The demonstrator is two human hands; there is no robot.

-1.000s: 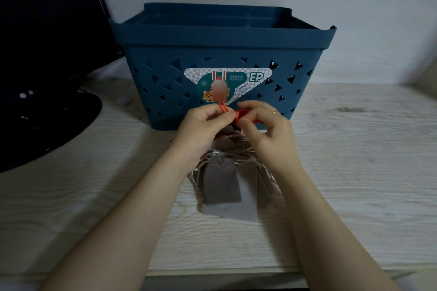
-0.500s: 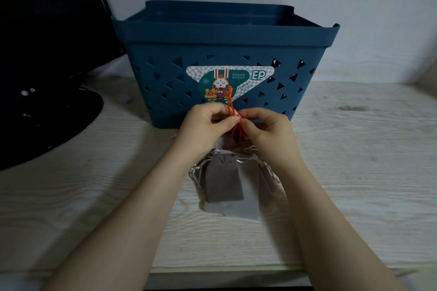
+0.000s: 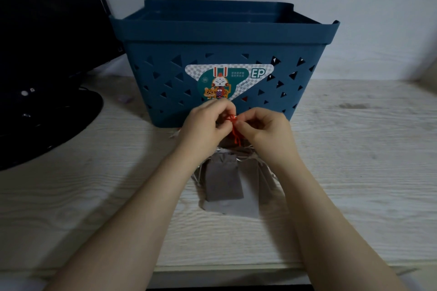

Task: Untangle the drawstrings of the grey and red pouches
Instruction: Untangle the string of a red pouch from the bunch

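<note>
Dim light; a pale wood-grain bench [image 3: 354, 172] meets a plain white wall [image 3: 354, 7], with a dark monitor [image 3: 47, 30] at left.

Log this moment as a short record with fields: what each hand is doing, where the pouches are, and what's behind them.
left hand: left hand pinches the red drawstring
right hand: right hand pinches the same cord, fingertips meeting the left's
pouches: grey pouches lie piled on the wooden table, below the hands; red pouch not clearly visible
behind: blue perforated basket with a cartoon sticker
far left: dark monitor stand
task state: cords not yet separated
</note>
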